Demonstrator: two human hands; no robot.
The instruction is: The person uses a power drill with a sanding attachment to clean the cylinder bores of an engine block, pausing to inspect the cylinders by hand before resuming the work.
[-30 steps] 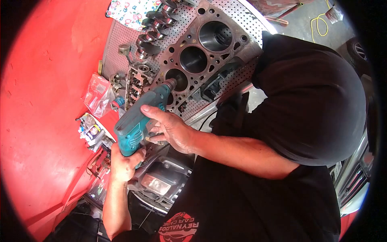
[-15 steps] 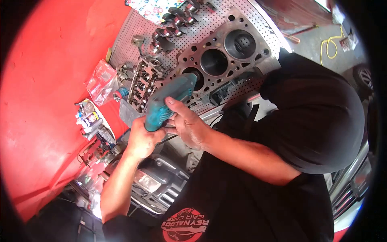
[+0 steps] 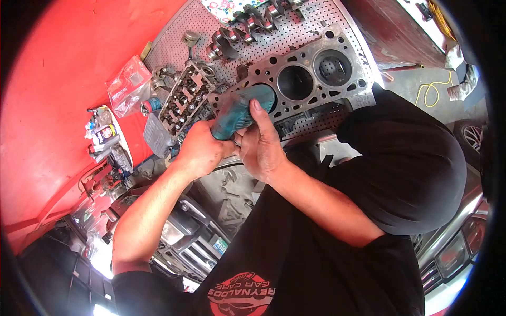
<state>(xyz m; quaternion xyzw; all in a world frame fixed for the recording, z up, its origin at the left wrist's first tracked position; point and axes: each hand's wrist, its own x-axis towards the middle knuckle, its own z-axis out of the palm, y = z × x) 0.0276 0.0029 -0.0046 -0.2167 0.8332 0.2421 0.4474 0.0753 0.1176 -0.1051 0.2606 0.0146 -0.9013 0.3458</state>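
Wrapped round the handle of the drill (image 3: 240, 111), the left hand (image 3: 200, 150) sits farther from the block (image 3: 311, 104); the right hand (image 3: 263, 148) (thumb up) cups the drill nearer, its long axis seemingly aimed blockward.

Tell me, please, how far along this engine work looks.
Already done: the cylinder head, crankshaft and at least one piston lie off the block. In hand: the left hand grips the drill over a partly hidden bore, the right hand beside it. Probably left: finishing there, then refitting those parts. Whether the open bores are finished, I cannot tell.
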